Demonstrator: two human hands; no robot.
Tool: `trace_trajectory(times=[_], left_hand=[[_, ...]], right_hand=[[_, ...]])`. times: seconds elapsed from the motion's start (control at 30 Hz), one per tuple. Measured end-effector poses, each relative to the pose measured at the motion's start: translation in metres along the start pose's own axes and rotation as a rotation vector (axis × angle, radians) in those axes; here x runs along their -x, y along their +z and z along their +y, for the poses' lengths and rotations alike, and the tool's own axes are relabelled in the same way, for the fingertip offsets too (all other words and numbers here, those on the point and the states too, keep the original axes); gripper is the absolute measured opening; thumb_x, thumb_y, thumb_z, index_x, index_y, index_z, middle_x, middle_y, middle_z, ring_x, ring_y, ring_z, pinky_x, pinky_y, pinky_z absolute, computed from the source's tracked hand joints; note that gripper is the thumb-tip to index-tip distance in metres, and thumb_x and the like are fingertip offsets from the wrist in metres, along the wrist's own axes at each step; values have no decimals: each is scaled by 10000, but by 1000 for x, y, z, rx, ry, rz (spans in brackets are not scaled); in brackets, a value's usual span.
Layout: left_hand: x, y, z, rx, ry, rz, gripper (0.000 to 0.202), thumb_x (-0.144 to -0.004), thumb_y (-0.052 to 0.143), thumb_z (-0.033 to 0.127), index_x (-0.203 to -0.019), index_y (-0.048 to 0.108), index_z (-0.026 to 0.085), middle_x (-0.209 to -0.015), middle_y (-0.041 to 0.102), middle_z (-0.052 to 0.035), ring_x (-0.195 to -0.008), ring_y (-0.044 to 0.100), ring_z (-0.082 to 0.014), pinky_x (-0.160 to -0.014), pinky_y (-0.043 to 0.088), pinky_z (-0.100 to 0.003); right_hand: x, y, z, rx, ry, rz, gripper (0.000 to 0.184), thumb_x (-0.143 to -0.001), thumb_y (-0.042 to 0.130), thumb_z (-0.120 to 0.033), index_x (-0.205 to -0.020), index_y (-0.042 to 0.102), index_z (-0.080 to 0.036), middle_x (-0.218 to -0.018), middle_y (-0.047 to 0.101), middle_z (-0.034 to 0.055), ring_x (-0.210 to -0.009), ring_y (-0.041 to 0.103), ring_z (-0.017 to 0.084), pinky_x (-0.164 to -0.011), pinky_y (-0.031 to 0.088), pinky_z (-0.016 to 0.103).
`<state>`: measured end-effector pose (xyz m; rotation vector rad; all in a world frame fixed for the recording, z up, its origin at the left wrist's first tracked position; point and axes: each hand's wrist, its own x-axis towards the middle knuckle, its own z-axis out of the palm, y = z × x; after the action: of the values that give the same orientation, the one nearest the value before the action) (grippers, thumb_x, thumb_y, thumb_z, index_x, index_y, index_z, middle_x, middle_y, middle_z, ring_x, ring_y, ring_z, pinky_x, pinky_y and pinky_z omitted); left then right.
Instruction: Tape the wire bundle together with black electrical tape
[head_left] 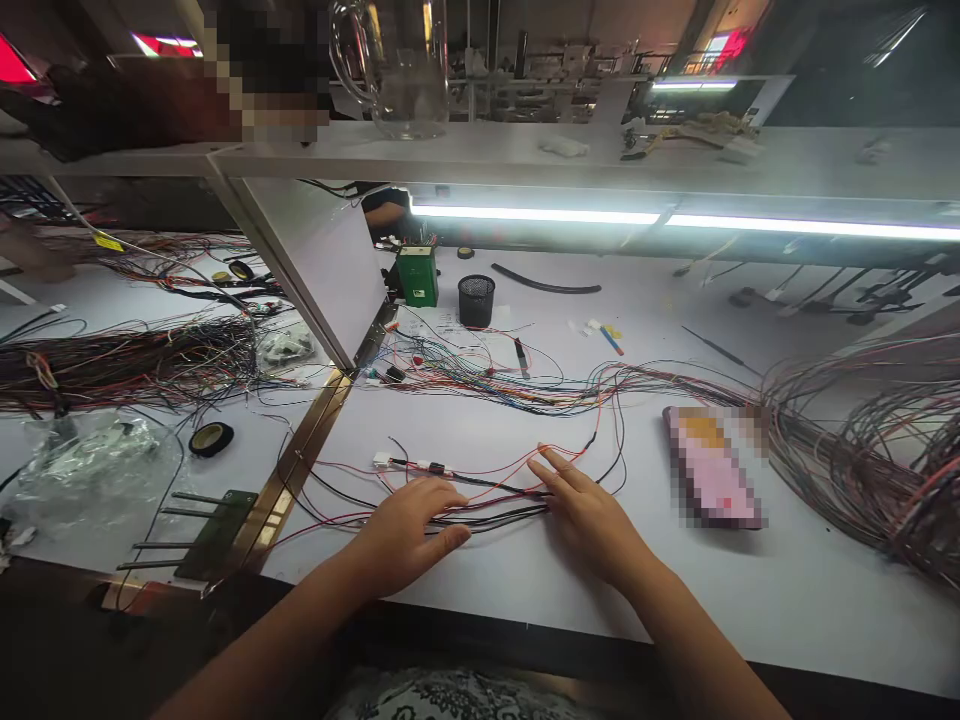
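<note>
A thin bundle of red and black wires (491,488) with small white connectors (382,460) lies on the white bench (525,580) in front of me. My left hand (405,530) rests flat on the bundle's left part, fingers stretched out over the wires. My right hand (581,510) lies flat on the right part, fingertips pressing the wires down. Neither hand is wrapped round anything.
A big coil of wires (870,450) fills the right side. A multicoloured harness (510,385) runs across the middle. Behind it stand a black mesh cup (476,300) and a green box (418,275). A blurred pink object (712,465) lies right. Tape roll (211,438) and more wires lie left.
</note>
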<state>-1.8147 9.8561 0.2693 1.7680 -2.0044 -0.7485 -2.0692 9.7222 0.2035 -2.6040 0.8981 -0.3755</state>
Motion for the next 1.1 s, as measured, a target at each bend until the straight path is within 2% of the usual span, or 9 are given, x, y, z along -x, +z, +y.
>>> trace_trajectory(times=[0.17, 0.3, 0.37, 0.47, 0.63, 0.77, 0.9, 1.03, 1.1], left_hand=[[-22, 33, -1, -207, -60, 92, 546, -876, 572, 422, -1371, 425, 246, -1303, 553, -78, -1173, 490, -273, -977, 378, -451], [-36, 40, -6, -265, -60, 31, 226, -935, 466, 300, -1058, 645, 236, -960, 684, -27, -939, 601, -233, -835, 426, -406], [-40, 33, -9, -256, -51, 51, 263, -959, 403, 297, -1012, 654, 240, -894, 672, -13, -864, 616, -200, -770, 445, -356], [-48, 10, -16, -276, -62, 202, 304, -957, 410, 342, -1198, 576, 263, -1079, 620, -26, -876, 615, -171, -698, 468, -296], [-58, -30, -42, -434, -177, 462, 537, -851, 602, 370, -1353, 456, 249, -1389, 402, -109, -1198, 472, -284, -982, 415, -444], [-44, -29, -56, -445, -103, 317, 671, -803, 634, 229, -1414, 366, 302, -1484, 287, -96, -1334, 319, -294, -1088, 293, -510], [-28, -14, -58, -432, -110, 214, 653, -766, 672, 203, -1368, 437, 297, -1468, 306, -129, -1336, 316, -334, -1074, 289, -558], [-18, -11, -47, -363, 54, 566, 502, -855, 611, 271, -1331, 453, 244, -1420, 352, -145, -1301, 372, -282, -1059, 337, -490], [-15, -12, -40, -319, 163, 620, 390, -890, 562, 251, -1274, 495, 232, -1299, 478, -121, -1199, 471, -235, -1008, 389, -425]], right_hand=[[9, -3, -2, -135, 9, 92, 591, -897, 410, -106, -1413, 330, -381, -1580, 86, 6, -1206, 505, 195, -871, 556, 361], [15, -4, 0, -122, 83, 85, 590, -905, 452, -173, -1423, 287, -402, -1576, 65, 16, -1144, 544, 205, -738, 587, 346], [13, -4, -1, -87, 116, 70, 600, -907, 460, -204, -1432, 254, -409, -1570, 106, 23, -1094, 573, 208, -678, 587, 348], [5, -6, -7, -29, 161, 71, 636, -898, 490, -261, -1446, 203, -407, -1567, 125, 35, -1017, 611, 210, -578, 571, 335], [-17, -9, -22, 119, 117, 23, 434, -908, 481, -288, -1336, 417, -321, -1427, 418, 45, -957, 622, 211, -576, 548, 338], [-32, -4, -30, 215, -96, -54, 335, -899, 447, -161, -1205, 537, -263, -1202, 604, 34, -1042, 565, 236, -750, 524, 381], [-46, 0, -31, 204, -77, -193, 285, -905, 409, -154, -1061, 620, -264, -929, 657, 27, -863, 598, 234, -619, 479, 350], [-61, -6, -24, -111, 114, -2, 206, -926, 434, -258, -1025, 615, -266, -953, 640, 4, -817, 613, 169, -685, 484, 313], [-68, -10, -20, -247, 215, 107, 228, -909, 467, -285, -1109, 575, -271, -1067, 605, 11, -823, 620, 143, -727, 497, 299]])
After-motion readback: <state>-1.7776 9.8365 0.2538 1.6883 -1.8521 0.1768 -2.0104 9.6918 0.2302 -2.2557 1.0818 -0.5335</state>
